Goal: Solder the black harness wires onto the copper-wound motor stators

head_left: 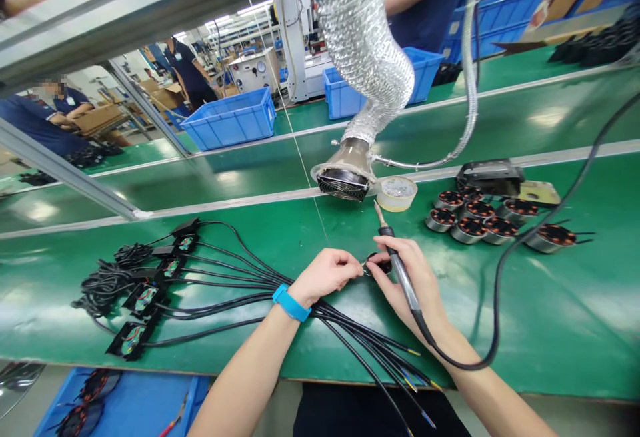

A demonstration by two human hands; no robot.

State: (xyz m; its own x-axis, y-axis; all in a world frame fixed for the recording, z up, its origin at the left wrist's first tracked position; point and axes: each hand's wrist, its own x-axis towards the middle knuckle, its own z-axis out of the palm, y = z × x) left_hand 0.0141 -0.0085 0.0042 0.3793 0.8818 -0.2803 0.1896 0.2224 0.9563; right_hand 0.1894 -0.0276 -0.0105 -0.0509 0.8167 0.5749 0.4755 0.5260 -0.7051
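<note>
At the left of the bench (250,240), open cases (143,300) show small boards and coloured wires; these look light, and are better lifted by the shell than by the wiring. Black cables (360,335) run from there beneath the left wrist, springy by their look and easy to snag.

The left hand (327,270) has thumb and forefinger drawn into a pinch at the near edge of the motor (383,266); whether a lead sits in that pinch is too small to tell. The motor is between the two hands, just above the bench. It seems compact, rigid and fairly dense, its smooth metal side perhaps slippery. Its rim would be the safest hold; the windings and thin leads likely bend or break easily.

The right hand (417,283) is partly curled, thumb and fingers about the motor, with the iron (403,270) lodged across it, tip pointing up and away. The iron looks light, its cord trailing; only the handle suits fingers, as the tip may be hot.

Farther right, more motors (470,227) stand together, best taken by their sides.
</note>
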